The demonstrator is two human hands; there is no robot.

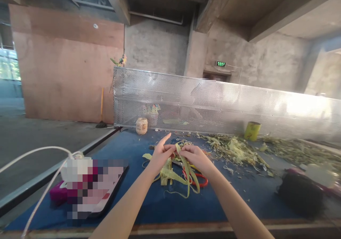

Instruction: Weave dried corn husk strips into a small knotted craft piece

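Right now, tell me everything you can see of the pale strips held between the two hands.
The strips are pale yellow-green, flat and ribbon-like, looking like dried husk or leaf. The left hand and right hand pinch their upper ends together; the loose ends hang limp and curl onto the blue table, partly across red-handled scissors.

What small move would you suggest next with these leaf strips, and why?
Probably ease the hands apart to tauten them: left hand and right hand pinch the leaf strips close together, their ends drooping slack over the red scissors.
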